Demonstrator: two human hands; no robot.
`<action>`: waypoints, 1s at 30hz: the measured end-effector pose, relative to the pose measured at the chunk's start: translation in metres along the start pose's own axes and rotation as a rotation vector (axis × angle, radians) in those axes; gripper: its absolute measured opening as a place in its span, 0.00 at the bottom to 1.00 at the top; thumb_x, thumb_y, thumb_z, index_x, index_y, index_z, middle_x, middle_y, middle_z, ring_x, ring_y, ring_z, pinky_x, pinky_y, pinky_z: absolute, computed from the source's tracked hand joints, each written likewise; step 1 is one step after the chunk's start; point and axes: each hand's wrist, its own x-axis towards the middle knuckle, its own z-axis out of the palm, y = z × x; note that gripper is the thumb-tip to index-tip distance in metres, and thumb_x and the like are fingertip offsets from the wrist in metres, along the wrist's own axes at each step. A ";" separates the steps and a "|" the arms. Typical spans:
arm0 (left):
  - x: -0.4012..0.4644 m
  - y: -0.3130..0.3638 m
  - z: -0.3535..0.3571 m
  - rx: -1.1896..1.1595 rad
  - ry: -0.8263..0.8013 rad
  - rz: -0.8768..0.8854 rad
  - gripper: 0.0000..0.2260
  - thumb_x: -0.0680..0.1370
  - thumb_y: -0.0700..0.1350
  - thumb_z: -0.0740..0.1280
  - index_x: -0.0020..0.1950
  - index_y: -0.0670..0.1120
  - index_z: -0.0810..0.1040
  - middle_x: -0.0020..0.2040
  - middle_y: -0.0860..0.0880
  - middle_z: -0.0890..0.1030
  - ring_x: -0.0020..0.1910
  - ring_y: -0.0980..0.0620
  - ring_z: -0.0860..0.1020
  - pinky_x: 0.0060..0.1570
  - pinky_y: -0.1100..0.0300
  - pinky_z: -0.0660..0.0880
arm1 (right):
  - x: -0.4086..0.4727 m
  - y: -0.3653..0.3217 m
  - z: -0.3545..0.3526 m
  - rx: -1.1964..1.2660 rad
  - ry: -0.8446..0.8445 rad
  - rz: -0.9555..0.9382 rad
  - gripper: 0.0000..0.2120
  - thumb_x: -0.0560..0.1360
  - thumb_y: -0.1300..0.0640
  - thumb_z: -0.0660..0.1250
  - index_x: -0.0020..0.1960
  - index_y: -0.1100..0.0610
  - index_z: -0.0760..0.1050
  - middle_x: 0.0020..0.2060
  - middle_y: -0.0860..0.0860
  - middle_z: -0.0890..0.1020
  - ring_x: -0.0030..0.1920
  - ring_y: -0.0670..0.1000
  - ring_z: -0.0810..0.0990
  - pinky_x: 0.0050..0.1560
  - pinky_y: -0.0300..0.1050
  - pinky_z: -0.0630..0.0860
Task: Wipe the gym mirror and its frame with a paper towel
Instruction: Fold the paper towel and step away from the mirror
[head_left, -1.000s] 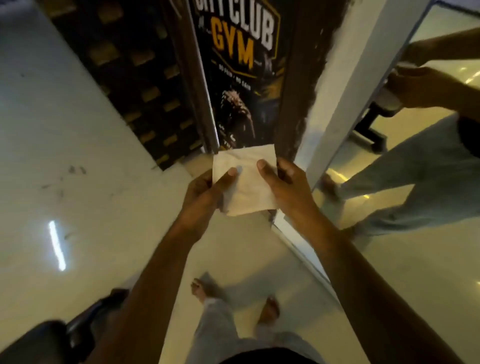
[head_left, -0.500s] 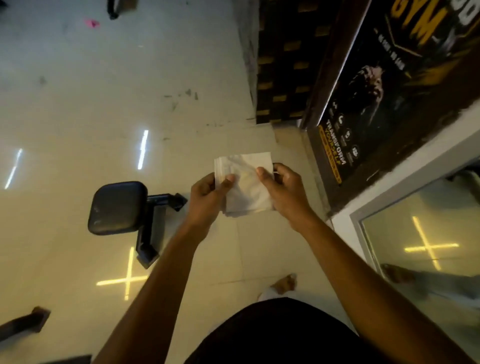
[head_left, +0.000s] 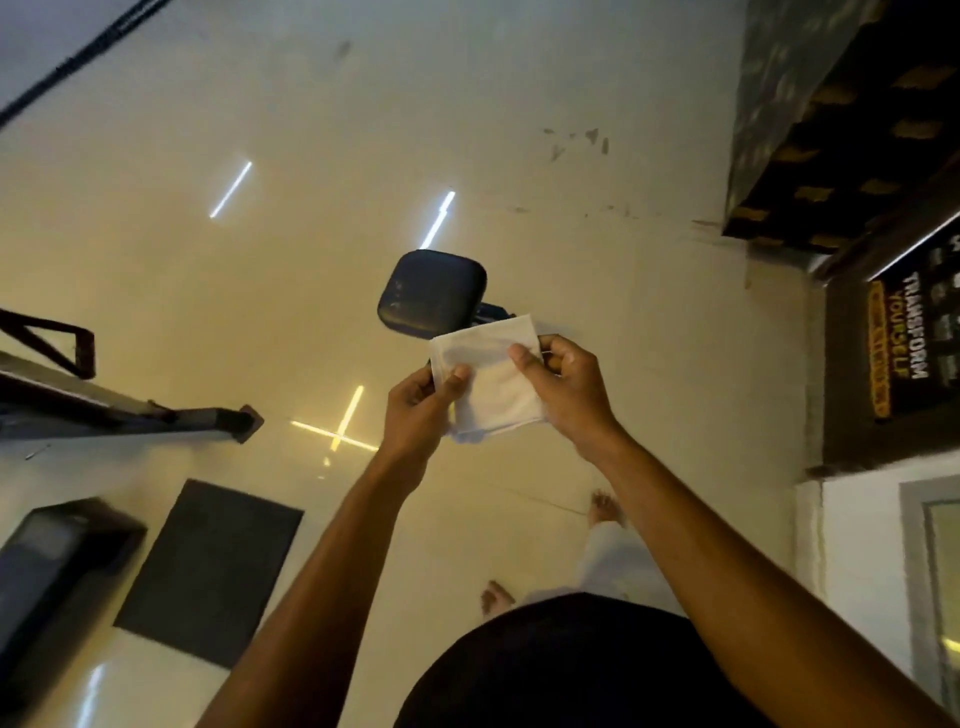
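Holding a folded paper towel (head_left: 491, 376) out in front of the body, both hands grip it by opposite edges. The left hand (head_left: 418, 410) has its thumb pressed on the towel's front near the left edge, with the other fingers curled behind it. The right hand (head_left: 563, 387) pinches the right edge, thumb laid across the front and fingers curled round the back. The towel is white, roughly square and held flat, above the glossy pale floor (head_left: 311, 130), touching nothing but the two hands.

Just beyond the towel's upper edge, lower down on the floor, stands a dark padded seat (head_left: 431, 293) on a black post. A dark mat (head_left: 208, 571) lies on the floor to the left, and black metal gym frames (head_left: 104, 410) reach in from the left edge. Strips and crosses of light reflect in the floor tiles.

At the far right a dark poster (head_left: 904, 348) with white and yellow lettering leans against the wall, and below it a strip of the mirror (head_left: 943, 597) shows inside its grey frame (head_left: 911, 571), well apart from the towel. The person's bare feet (head_left: 496, 597) and pale trousers show below the arms, with a dark shirt at the bottom edge.
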 end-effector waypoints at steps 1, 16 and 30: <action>0.002 -0.002 -0.011 -0.014 -0.004 -0.020 0.11 0.84 0.48 0.73 0.63 0.44 0.86 0.53 0.47 0.89 0.52 0.49 0.87 0.48 0.55 0.85 | 0.000 -0.001 0.012 -0.010 -0.017 0.003 0.14 0.83 0.45 0.74 0.61 0.54 0.85 0.51 0.48 0.89 0.51 0.50 0.89 0.50 0.49 0.87; 0.152 0.018 -0.137 0.078 0.153 -0.100 0.08 0.83 0.51 0.74 0.59 0.49 0.84 0.56 0.46 0.87 0.54 0.46 0.87 0.54 0.52 0.87 | 0.146 -0.010 0.181 -0.066 -0.107 0.057 0.11 0.84 0.44 0.72 0.58 0.52 0.82 0.54 0.50 0.88 0.54 0.49 0.87 0.46 0.40 0.85; 0.408 -0.015 -0.199 0.276 -0.033 -0.263 0.15 0.84 0.46 0.74 0.68 0.44 0.79 0.61 0.48 0.84 0.58 0.47 0.85 0.46 0.62 0.84 | 0.345 0.037 0.275 -0.190 -0.072 0.349 0.12 0.86 0.49 0.71 0.61 0.57 0.79 0.54 0.52 0.84 0.49 0.48 0.83 0.32 0.30 0.76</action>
